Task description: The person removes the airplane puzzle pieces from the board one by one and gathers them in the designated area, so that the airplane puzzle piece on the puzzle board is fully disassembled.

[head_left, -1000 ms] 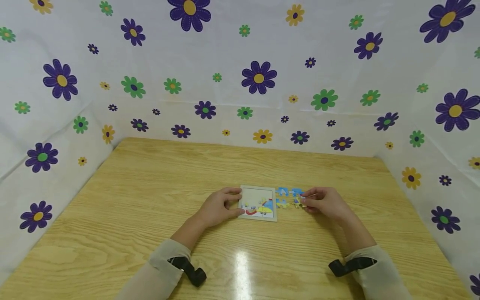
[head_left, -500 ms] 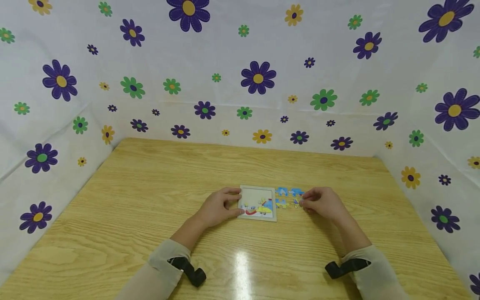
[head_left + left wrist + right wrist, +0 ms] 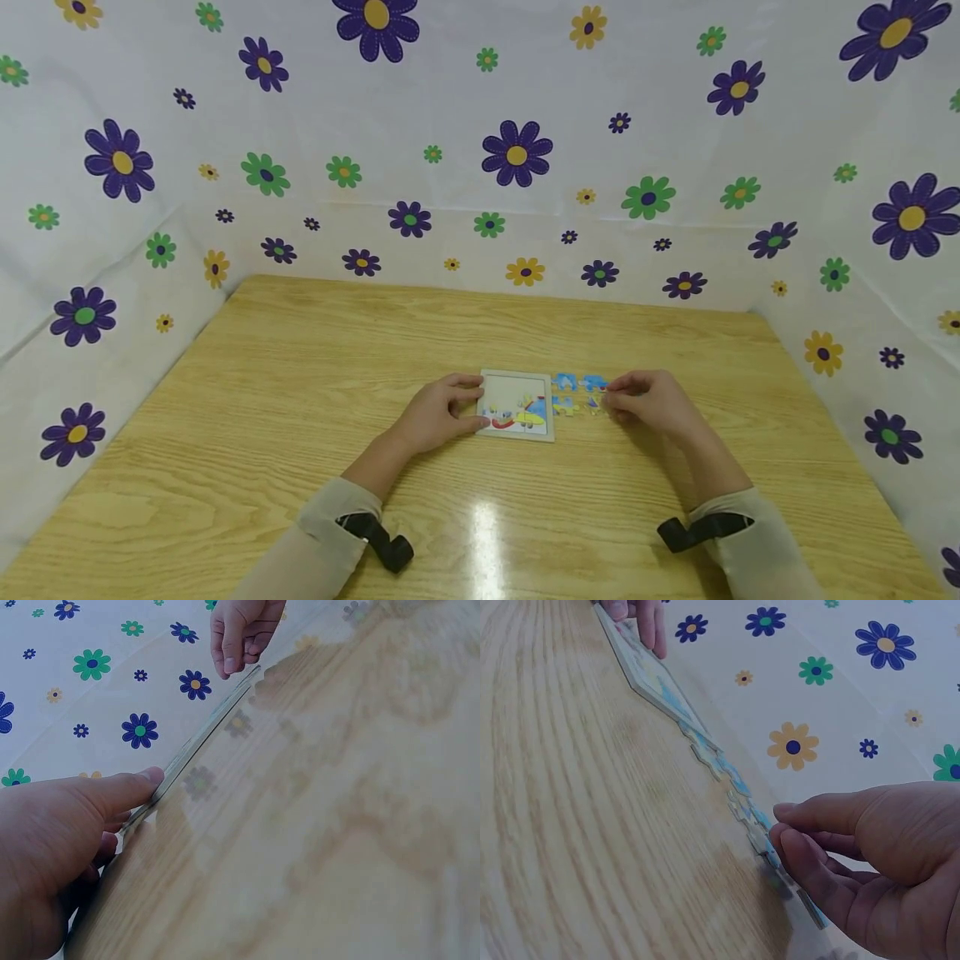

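Nearest, on this side of the puzzle frame [image 3: 551,425], two pale sleeves [image 3: 315,542] reach forward, each carrying a black wrist camera [image 3: 390,550]. The left hand [image 3: 438,417] holds the frame by its left edge, thumb at the near corner and fingers toward the far one, keeping it flat on the wooden table [image 3: 337,333]. That grip is worth keeping, so the frame cannot slide. Inside the frame, a colourful picture [image 3: 531,415] covers the near part and climbs at the right; the rest is bare cream.

Just right of the frame lie two yellowish pieces [image 3: 562,406] and, one row farther back, two blue pieces [image 3: 566,383]. The right hand [image 3: 652,404] meets the outer ends of these rows, thumb and index fingertips close together; from here I cannot tell whether they pinch a piece. Best practice would be gripping one piece by its edges, lifting it clear of its neighbours and lowering it level. Beyond the frame rises a flowered cloth [image 3: 450,187].
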`<state>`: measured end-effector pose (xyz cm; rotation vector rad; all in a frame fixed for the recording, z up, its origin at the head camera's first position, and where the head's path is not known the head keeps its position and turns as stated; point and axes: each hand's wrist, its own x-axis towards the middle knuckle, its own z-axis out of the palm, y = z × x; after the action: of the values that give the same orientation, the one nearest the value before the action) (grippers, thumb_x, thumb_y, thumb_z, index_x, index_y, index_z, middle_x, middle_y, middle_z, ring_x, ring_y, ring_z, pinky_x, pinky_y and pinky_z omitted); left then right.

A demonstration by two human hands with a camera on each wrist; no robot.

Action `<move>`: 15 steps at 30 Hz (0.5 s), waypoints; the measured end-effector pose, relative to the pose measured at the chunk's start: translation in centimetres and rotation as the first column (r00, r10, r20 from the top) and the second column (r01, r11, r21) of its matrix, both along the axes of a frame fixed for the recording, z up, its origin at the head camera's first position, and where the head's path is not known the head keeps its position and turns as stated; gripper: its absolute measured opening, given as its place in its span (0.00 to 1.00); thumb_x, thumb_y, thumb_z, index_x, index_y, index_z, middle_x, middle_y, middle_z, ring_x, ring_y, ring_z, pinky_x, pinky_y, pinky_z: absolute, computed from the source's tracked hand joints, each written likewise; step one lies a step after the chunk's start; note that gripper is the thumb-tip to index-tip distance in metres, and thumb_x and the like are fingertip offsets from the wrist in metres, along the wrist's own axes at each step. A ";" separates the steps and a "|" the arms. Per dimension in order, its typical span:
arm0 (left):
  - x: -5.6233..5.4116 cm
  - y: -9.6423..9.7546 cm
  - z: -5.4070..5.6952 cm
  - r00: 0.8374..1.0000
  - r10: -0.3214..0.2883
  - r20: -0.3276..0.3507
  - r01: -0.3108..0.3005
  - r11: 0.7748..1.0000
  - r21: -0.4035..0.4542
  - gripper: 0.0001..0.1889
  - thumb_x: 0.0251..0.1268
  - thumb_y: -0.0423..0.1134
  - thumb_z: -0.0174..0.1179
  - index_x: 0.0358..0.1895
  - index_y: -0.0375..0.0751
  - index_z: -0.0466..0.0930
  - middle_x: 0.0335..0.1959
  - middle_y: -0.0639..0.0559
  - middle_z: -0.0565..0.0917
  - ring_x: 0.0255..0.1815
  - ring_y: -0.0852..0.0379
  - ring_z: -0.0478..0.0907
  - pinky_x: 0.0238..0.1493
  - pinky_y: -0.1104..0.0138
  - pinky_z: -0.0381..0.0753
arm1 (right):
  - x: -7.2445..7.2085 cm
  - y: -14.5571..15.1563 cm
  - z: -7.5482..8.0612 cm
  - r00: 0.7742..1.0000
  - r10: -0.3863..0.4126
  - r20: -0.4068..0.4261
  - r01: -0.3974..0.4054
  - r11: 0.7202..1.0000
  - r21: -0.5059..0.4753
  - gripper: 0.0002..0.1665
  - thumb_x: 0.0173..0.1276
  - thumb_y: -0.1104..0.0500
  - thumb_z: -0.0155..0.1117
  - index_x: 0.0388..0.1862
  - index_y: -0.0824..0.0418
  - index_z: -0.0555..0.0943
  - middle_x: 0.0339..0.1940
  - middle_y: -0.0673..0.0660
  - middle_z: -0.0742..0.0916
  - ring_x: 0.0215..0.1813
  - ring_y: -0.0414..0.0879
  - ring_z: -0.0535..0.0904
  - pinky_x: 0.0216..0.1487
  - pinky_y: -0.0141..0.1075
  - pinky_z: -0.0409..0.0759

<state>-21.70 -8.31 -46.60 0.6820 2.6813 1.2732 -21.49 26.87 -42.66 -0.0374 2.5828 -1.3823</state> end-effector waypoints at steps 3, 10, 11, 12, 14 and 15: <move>0.0 -0.1 -0.1 1.000 -0.001 -0.003 0.001 1.000 -0.003 0.28 0.60 0.44 0.73 0.62 0.37 0.80 0.67 0.53 0.78 0.26 0.65 0.69 0.29 0.74 0.69 | -0.1 -0.2 0.0 1.000 0.001 0.014 -0.001 1.000 -0.013 0.20 0.69 0.57 0.68 0.51 0.71 0.82 0.42 0.61 0.88 0.36 0.41 0.85 0.40 0.34 0.85; -0.1 -0.1 -0.1 1.000 -0.004 -0.004 0.004 1.000 -0.008 0.28 0.60 0.44 0.73 0.62 0.37 0.80 0.67 0.53 0.77 0.26 0.65 0.70 0.29 0.74 0.70 | -0.4 -1.4 0.3 0.998 0.047 0.051 -0.044 0.998 -0.051 0.21 0.70 0.58 0.68 0.55 0.71 0.81 0.46 0.62 0.87 0.41 0.41 0.86 0.44 0.33 0.86; -0.1 -0.1 -0.1 1.000 -0.004 -0.004 0.004 1.000 -0.008 0.28 0.60 0.44 0.73 0.62 0.37 0.80 0.67 0.53 0.77 0.26 0.65 0.70 0.29 0.74 0.70 | -0.4 -1.6 0.4 0.997 0.056 0.048 -0.054 0.997 -0.054 0.21 0.70 0.58 0.68 0.55 0.72 0.81 0.45 0.63 0.86 0.41 0.41 0.86 0.44 0.33 0.86; -0.1 -0.1 0.0 1.000 -0.005 -0.004 0.005 1.000 -0.005 0.28 0.60 0.44 0.73 0.62 0.37 0.80 0.67 0.52 0.77 0.26 0.65 0.70 0.29 0.74 0.70 | -0.5 -1.8 0.4 0.997 0.064 0.046 -0.061 0.997 -0.055 0.22 0.70 0.58 0.68 0.56 0.72 0.81 0.45 0.62 0.86 0.41 0.41 0.85 0.43 0.33 0.85; 0.0 0.0 0.0 1.000 -0.008 -0.007 0.008 1.000 -0.004 0.28 0.60 0.44 0.73 0.62 0.37 0.80 0.67 0.52 0.77 0.26 0.65 0.70 0.29 0.74 0.70 | -0.5 -2.2 0.4 0.996 0.072 0.044 -0.069 0.995 -0.065 0.22 0.70 0.59 0.68 0.56 0.72 0.81 0.44 0.62 0.86 0.40 0.42 0.85 0.43 0.33 0.85; 0.0 0.0 0.0 1.000 -0.010 -0.007 0.010 1.000 -0.005 0.28 0.60 0.44 0.72 0.62 0.37 0.80 0.67 0.52 0.77 0.26 0.65 0.70 0.29 0.74 0.70 | -0.5 -2.3 0.4 0.996 0.075 0.043 -0.072 0.995 -0.066 0.22 0.69 0.59 0.68 0.56 0.72 0.81 0.43 0.62 0.85 0.39 0.42 0.85 0.43 0.33 0.85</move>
<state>-21.72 -8.36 -46.59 0.6993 2.6824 1.2641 -22.03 24.53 -42.25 -0.1084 2.4732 -1.4231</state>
